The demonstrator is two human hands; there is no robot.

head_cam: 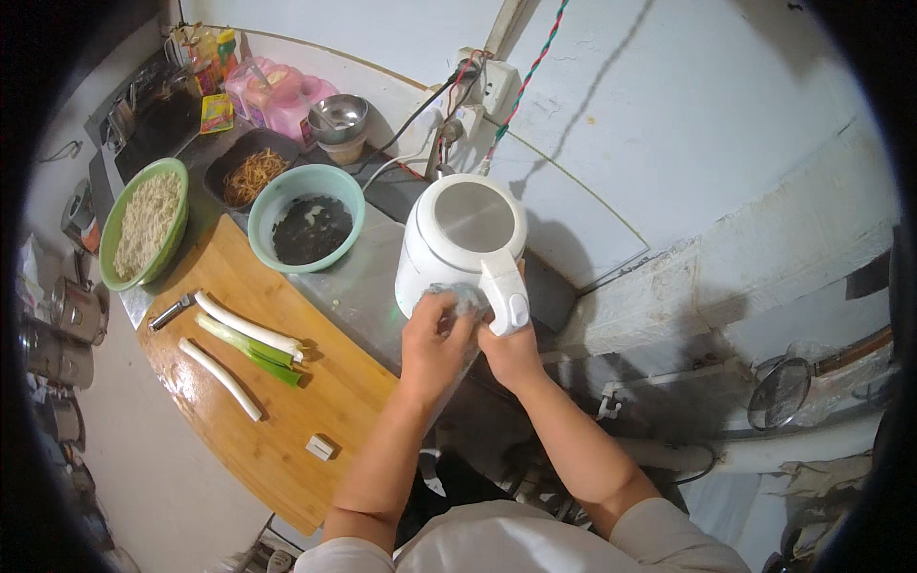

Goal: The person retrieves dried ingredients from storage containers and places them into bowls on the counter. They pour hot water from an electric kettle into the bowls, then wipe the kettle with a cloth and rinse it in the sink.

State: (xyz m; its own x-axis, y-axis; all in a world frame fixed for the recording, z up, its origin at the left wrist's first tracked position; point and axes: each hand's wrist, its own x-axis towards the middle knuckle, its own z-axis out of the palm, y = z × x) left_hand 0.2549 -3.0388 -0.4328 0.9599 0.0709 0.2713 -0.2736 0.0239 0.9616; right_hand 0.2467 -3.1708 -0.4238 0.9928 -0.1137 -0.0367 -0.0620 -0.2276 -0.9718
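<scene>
A white electric kettle point(437, 265) with a round metallic panel on its lid is in front of me, near the wall. My right hand point(510, 351) grips its handle point(507, 294). With my left hand point(438, 344) I hold a crumpled grey-blue cloth or scrubber point(466, 297) against the kettle's side, below the lid. The fingers partly cover the cloth, so its exact kind is unclear. The kettle's base is hidden from this angle.
Left of me, a wooden cutting board point(272, 458) bears scallion pieces point(251, 326), a peeler point(172, 311) and a small white block point(319, 448). Beyond are a teal bowl point(258, 243) with dark soaked food, a green bowl point(172, 265) and wall sockets point(498, 86) with cords.
</scene>
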